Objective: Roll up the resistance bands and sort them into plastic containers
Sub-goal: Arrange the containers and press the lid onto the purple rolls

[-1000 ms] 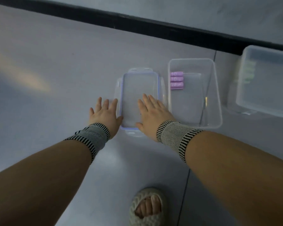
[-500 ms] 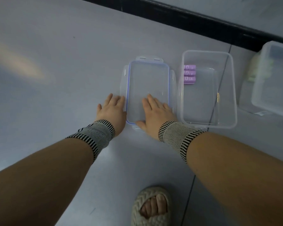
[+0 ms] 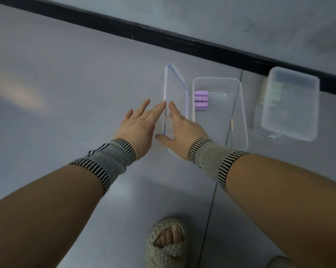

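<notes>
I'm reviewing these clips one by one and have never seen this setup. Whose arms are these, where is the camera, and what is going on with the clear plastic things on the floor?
There is no machine here: a person wears a camera on the head, looking down at their own arms. Both wrists wear striped bands. The left hand and right hand have straight fingers on either side of a clear lid with a blue seal, tipped up on its edge. Beside it on the grey floor stands an open clear container with three rolled purple bands at its far end. Further right is another clear container, with pale green rolls dimly visible through it. A sandalled foot shows below.
</notes>
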Available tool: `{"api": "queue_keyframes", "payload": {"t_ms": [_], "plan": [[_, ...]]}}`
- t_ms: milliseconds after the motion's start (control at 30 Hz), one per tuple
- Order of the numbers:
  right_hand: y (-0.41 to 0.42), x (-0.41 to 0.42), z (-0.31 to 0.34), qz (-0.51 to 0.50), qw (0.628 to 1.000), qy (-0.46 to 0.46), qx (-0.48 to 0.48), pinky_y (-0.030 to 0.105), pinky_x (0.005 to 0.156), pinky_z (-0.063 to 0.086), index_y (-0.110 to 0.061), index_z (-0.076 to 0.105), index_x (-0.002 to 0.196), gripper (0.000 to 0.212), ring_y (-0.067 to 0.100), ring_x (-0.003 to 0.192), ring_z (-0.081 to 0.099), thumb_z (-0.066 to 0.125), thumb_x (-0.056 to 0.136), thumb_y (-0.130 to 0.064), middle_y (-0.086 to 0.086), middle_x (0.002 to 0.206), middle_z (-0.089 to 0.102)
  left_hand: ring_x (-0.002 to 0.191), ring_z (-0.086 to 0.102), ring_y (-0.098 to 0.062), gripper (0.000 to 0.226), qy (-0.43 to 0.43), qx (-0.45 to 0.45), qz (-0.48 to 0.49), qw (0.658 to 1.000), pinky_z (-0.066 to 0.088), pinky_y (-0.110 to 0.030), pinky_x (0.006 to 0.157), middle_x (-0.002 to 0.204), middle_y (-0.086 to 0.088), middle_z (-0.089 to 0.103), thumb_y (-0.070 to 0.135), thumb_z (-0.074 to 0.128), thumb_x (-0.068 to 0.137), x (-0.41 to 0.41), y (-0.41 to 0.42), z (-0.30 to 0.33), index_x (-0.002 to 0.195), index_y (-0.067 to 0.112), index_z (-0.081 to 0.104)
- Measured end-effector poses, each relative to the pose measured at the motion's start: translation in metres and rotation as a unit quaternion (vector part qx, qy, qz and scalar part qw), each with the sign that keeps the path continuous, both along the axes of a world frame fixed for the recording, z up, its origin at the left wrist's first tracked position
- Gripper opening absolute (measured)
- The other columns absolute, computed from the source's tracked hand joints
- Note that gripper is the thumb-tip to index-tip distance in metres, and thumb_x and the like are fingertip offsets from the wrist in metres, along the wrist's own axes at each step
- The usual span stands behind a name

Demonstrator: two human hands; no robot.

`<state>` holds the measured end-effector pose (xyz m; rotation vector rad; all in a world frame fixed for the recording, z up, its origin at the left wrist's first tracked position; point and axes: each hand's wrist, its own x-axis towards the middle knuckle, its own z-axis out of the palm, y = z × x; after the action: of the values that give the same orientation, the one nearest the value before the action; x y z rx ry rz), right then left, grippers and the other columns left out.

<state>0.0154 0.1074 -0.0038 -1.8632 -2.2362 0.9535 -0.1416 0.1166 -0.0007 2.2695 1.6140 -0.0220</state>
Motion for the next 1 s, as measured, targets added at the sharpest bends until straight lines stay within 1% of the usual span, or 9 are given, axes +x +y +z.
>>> {"api": "queue_keyframes", "payload": {"t_ms": [67,267,367,433,500,567,633,767,1000], "plan": [[0.0,0.008,0.005,-0.018,1.0,0.019,0.009,0.04,0.097,0.047,-0.028,-0.007,0.15,0.088,0.025,0.116,0.057,0.052,0.089,-0.053,0.003,0.148,0.041,0.145,-0.005,-0.01,0.075,-0.011,0.005,-0.001,1.0,0.009,-0.04,0.118,0.154,0.01,0.025,0.007,0.039,0.096,0.008,0.006,0.003,0.149,0.032,-0.008],[-0.006,0.04,0.022,-0.088,0.993,0.074,0.017,0.035,0.091,0.05,-0.034,-0.001,0.15,0.079,0.02,0.1,0.063,0.052,0.092,-0.032,0.004,0.138,0.052,0.146,-0.003,-0.013,0.06,-0.019,-0.005,-0.011,1.0,0.01,-0.041,0.118,0.152,0.008,0.03,0.04,0.031,0.099,0.031,0.011,0.001,0.15,0.031,0.0],[-0.01,0.054,0.027,-0.135,0.985,0.101,0.02,0.034,0.075,0.055,-0.038,0.004,0.15,0.074,0.016,0.07,0.061,0.049,0.094,-0.022,0.005,0.101,0.066,0.146,-0.005,-0.015,0.06,-0.013,-0.024,-0.01,1.0,0.01,-0.044,0.118,0.155,0.012,0.021,0.047,0.027,0.097,0.046,0.013,-0.003,0.149,0.034,0.0],[-0.011,0.065,0.029,-0.16,0.981,0.106,0.023,0.034,0.068,0.056,-0.038,0.011,0.149,0.068,0.014,0.059,0.056,0.045,0.095,-0.015,0.006,0.078,0.061,0.146,-0.008,-0.015,0.061,0.0,-0.036,-0.02,0.999,0.008,-0.045,0.118,0.157,0.015,0.012,0.051,0.024,0.096,0.058,0.012,-0.005,0.149,0.035,-0.002],[-0.011,0.079,0.028,-0.213,0.967,0.133,0.03,0.031,0.073,0.056,-0.04,0.023,0.146,0.061,0.013,0.067,0.059,0.042,0.096,-0.011,0.005,0.094,0.064,0.145,-0.01,-0.015,0.065,0.006,-0.042,-0.024,0.999,0.006,-0.045,0.118,0.157,0.016,0.005,0.056,0.021,0.093,0.069,0.01,-0.006,0.148,0.036,-0.005],[-0.009,0.094,0.027,-0.266,0.949,0.164,0.042,0.032,0.087,0.055,-0.04,0.029,0.144,0.059,0.014,0.092,0.064,0.042,0.096,-0.009,0.003,0.121,0.06,0.145,-0.011,-0.016,0.073,0.004,-0.034,-0.026,0.999,0.006,-0.046,0.118,0.158,0.014,-0.001,0.063,0.022,0.087,0.079,0.007,-0.007,0.148,0.035,-0.006],[-0.007,0.107,0.025,-0.288,0.941,0.172,0.042,0.031,0.093,0.052,-0.038,0.028,0.145,0.058,0.014,0.106,0.062,0.042,0.097,-0.009,0.001,0.131,0.055,0.145,-0.011,-0.018,0.086,0.014,-0.028,-0.039,0.999,0.007,-0.047,0.117,0.158,0.011,-0.007,0.07,0.029,0.081,0.087,0.004,-0.006,0.149,0.032,-0.008],[-0.009,0.132,0.022,-0.3,0.948,0.098,0.05,0.034,0.093,0.049,-0.034,0.027,0.146,0.054,0.021,0.1,0.062,0.044,0.097,-0.018,0.004,0.123,0.06,0.145,-0.012,-0.02,0.097,0.05,-0.052,-0.061,0.996,0.008,-0.05,0.117,0.157,0.009,-0.013,0.072,0.044,0.078,0.104,0.0,-0.011,0.148,0.033,-0.01],[-0.024,0.166,-0.017,-0.237,0.969,-0.058,0.026,0.038,0.099,0.035,-0.023,0.025,0.147,0.054,0.029,0.119,0.04,0.043,0.096,-0.026,0.012,0.129,0.047,0.145,-0.012,-0.019,0.077,0.096,-0.092,-0.094,0.987,0.007,-0.051,0.115,0.157,0.012,-0.013,0.063,0.038,0.089,0.128,0.0,-0.032,0.148,0.038,-0.004]]}}
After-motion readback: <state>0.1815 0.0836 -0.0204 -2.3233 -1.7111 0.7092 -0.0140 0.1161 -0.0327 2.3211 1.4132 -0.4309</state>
